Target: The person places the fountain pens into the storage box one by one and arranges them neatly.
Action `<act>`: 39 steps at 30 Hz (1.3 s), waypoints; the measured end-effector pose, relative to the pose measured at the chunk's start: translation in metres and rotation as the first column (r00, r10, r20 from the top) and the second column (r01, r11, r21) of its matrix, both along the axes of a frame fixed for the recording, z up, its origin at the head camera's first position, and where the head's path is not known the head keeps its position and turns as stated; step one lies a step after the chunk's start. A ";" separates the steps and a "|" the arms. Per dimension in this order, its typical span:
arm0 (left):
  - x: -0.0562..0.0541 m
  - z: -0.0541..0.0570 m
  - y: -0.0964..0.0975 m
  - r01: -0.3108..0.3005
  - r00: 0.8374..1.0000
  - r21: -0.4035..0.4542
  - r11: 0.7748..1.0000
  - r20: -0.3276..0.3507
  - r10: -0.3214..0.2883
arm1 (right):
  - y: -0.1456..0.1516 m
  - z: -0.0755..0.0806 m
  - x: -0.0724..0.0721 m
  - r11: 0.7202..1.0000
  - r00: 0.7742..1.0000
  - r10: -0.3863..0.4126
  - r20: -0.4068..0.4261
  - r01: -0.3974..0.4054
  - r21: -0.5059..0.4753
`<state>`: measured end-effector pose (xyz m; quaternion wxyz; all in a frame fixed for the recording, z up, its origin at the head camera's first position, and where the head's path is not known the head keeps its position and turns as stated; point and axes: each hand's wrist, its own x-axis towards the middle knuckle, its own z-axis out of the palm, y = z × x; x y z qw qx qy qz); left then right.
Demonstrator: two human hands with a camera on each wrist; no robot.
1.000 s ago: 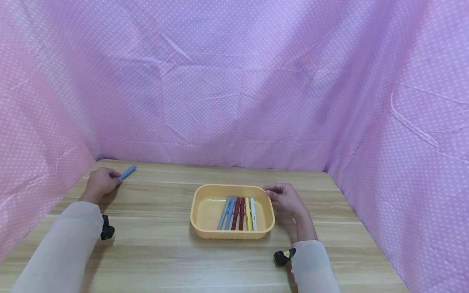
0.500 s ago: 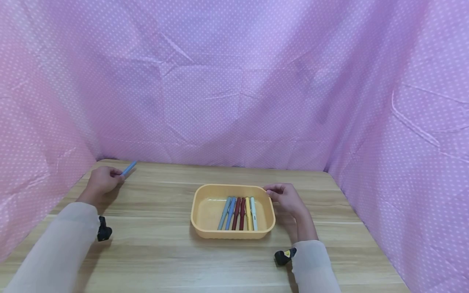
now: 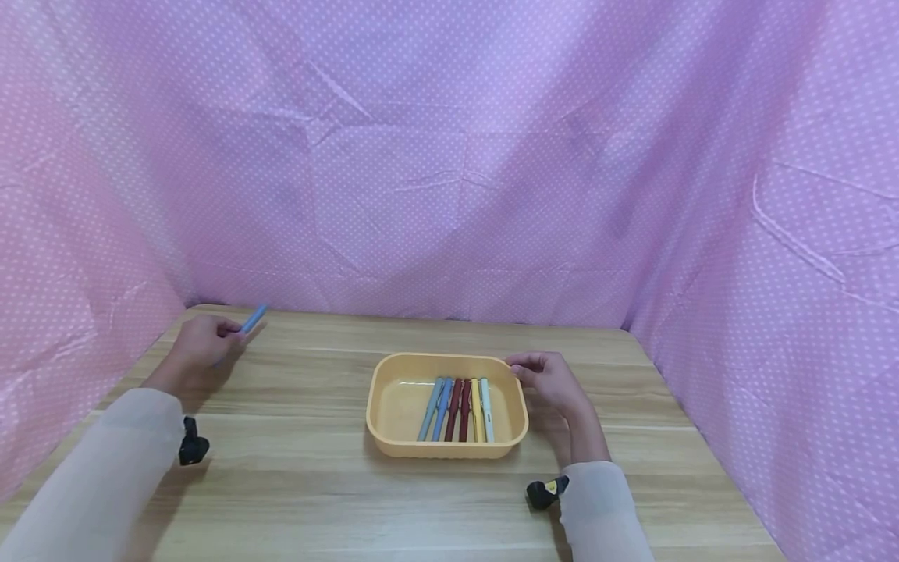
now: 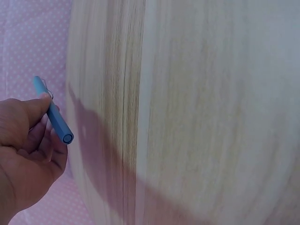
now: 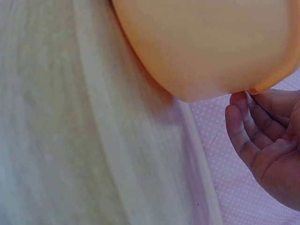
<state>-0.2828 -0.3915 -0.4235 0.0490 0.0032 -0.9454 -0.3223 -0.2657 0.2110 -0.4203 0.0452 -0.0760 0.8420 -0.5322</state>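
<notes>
At the far left of the table, my left hand (image 3: 201,341) pinches a blue pen (image 3: 254,318) between thumb and fingers. The left wrist view shows this pen (image 4: 56,119) with its metal clip and round end, held above the wood. My right hand (image 3: 552,382) pinches the far right corner of the yellow tray (image 3: 400,450); in the right wrist view, thumb and fingertips meet at the tray's rim (image 5: 269,84). Inside the tray several pens lie side by side: a grey-blue pen (image 3: 430,410), a blue pen (image 3: 442,410), two dark red pens (image 3: 453,410), a yellow pen (image 3: 477,410) and a pale mint pen (image 3: 487,410).
The tray stands on a light wood-grain table (image 3: 302,484). Pink dotted cloth (image 3: 421,195) hangs behind the table and along both sides. A small black camera (image 3: 193,442) sits on the left wrist, another black camera (image 3: 546,493) on the right.
My left hand has turned and raised the blue pen slightly, its far end moving up and to the right, while the forearm shifted left. The right hand and tray look almost unmoved.
</notes>
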 end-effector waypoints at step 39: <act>0.007 0.015 0.039 0.143 0.989 0.017 0.990 0.021 -0.144 | 0.000 0.000 -0.001 1.000 1.000 -0.008 0.023 0.008 -0.006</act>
